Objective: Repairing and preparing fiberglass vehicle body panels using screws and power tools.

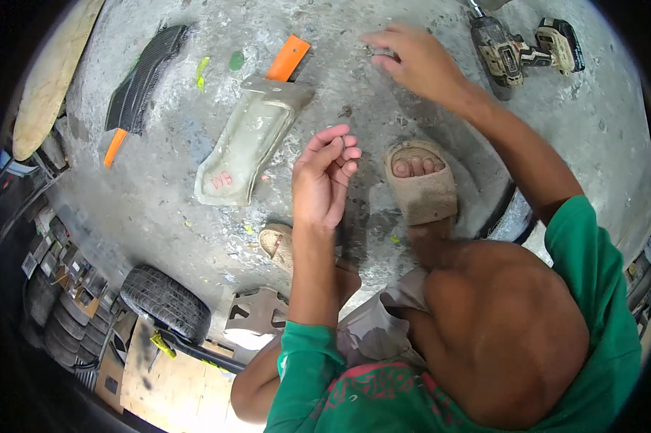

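My left hand (325,169) is raised in the middle, fingers curled and thumb against them on something small that I cannot make out. My right hand (405,58) reaches forward near the upper middle, fingers loosely bent and apart, left of a grimy cordless power tool (495,54) with a silver socket. Left of my left hand a pale greenish moulded piece (235,151) with red handwriting lies on the concrete over an orange flat strip (286,58). Further left lies a black carbon-patterned piece (141,79) with an orange strip (112,148).
My sandalled right foot (416,180) rests below my right hand. A tire (167,303), a plastic stool (253,314) and a wooden board (174,390) sit at lower left. A long pale panel (47,86) and shelved clutter (73,281) line the left edge. Small yellow-green scraps (201,72) dot the concrete floor.
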The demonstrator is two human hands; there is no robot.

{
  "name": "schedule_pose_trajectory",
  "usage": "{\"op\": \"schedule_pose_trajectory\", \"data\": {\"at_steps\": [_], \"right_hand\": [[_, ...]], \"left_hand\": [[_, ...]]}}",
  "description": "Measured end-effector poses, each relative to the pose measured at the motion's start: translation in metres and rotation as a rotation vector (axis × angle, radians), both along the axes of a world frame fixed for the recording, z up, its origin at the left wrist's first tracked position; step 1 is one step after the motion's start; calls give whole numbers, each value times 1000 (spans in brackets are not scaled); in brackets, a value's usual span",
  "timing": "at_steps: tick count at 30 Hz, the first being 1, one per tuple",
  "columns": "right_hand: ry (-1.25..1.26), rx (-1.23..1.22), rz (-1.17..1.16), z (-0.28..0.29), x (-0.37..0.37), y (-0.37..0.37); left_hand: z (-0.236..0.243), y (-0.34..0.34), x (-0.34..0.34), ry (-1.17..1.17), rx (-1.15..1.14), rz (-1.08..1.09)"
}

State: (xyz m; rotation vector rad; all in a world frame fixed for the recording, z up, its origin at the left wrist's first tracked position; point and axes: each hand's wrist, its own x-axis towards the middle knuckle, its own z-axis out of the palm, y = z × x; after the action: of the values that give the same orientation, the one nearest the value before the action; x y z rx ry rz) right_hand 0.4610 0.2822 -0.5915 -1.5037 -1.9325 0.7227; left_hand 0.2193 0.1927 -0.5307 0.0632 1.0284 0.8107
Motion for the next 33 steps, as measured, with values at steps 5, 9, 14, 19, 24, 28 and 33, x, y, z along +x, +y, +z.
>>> {"op": "schedule_pose_trajectory", "data": {"at_steps": [5,9,14,19,24,28,33], "right_hand": [[-251,25,390,-26,23,39],[-45,-271,185,-6,3,60],[342,-357,-79,3,-36,78],[354,-352,187,2,-100,85],[231,-76,337,-25,-138,101],[298,-114,360,-29,-139,98],[310,-173,313,0,-113,87]], "left_hand": [[28,12,14,107,28,-31],[45,21,-20,278,101,-12],[34,51,-63,456,137,182],[-4,91,-87,509,84,118],[-32,123,-64,682,-45,-30],[-39,125,-49,761,-18,25],[-35,124,-43,795,-26,95]]}}
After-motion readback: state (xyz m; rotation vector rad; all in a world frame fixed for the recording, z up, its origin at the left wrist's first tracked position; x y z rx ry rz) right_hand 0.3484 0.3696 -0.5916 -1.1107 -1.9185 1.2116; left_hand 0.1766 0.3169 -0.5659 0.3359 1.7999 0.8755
